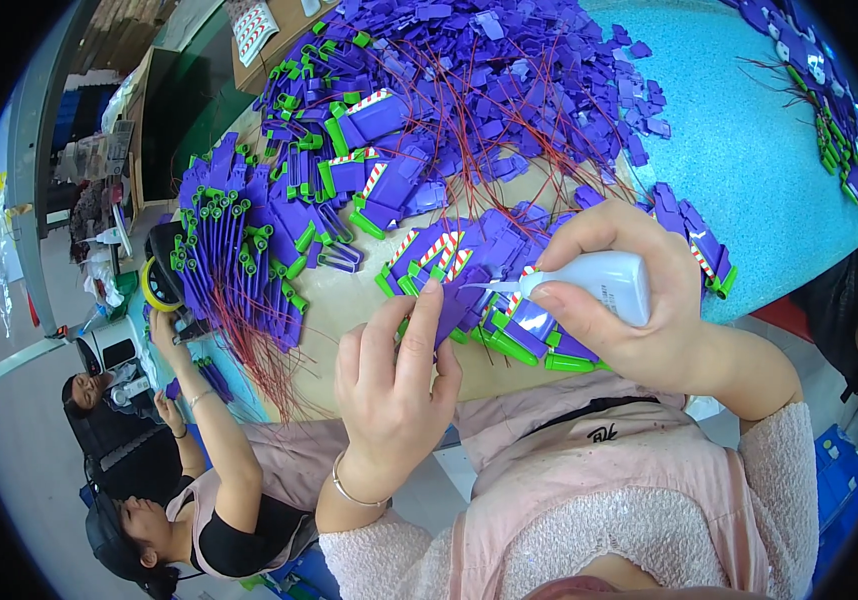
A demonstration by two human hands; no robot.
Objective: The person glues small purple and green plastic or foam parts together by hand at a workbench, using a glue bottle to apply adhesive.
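My right hand (669, 335) is wrapped round a small white squeeze bottle (609, 285) with a long thin nozzle. The nozzle (489, 287) points left, its tip close to the fingertips of my left hand (389, 390). Those left fingers are closed on a flat purple plastic piece (451, 325), which they partly hide. Under and beyond both hands lie purple plastic parts with bright green ends (509, 345), some carrying red-and-white striped stickers (442, 246).
A large heap of purple pieces (549, 60) covers the far table, with thin red wires (469, 130) strewn over it. Bundled purple-and-green parts (229, 230) lie at left, near a co-worker's arm (224, 440). More parts (829, 140) rest on the blue surface (739, 180) at right.
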